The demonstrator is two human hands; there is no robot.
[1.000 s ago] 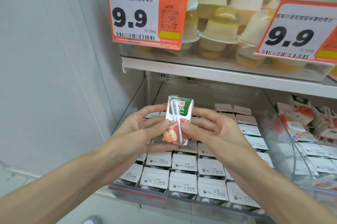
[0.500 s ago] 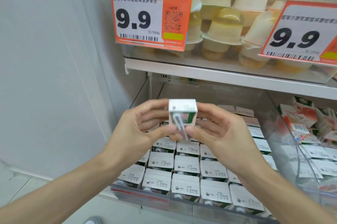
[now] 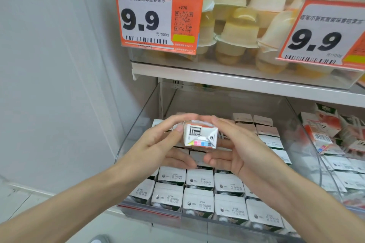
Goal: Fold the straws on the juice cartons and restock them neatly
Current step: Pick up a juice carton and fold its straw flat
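Held carton: a small white paperboard juice carton (image 3: 200, 137), a rectangular box, is in mid-air between both hands, above the clear bin.
Pointing: its folded bottom faces the camera, showing triangular flaps, a black square mark and a strip of colour patches; the long axis runs away from the viewer, about level.
Left hand (image 3: 158, 144): clamps the carton's left side, fingers curled over its upper edge, thumb underneath.
Right hand (image 3: 243, 149): clamps the right side the same way.
Straw: cannot tell how it lies.
Bin: a clear hard-plastic shelf bin (image 3: 138, 124) with sloping walls.
Stock: upright matching cartons (image 3: 197, 199) in tight rows, flat white tops with printed dates.
Above: glossy yellow jelly cups (image 3: 237, 31) behind an orange and white price card (image 3: 158, 17) reading 9.9.
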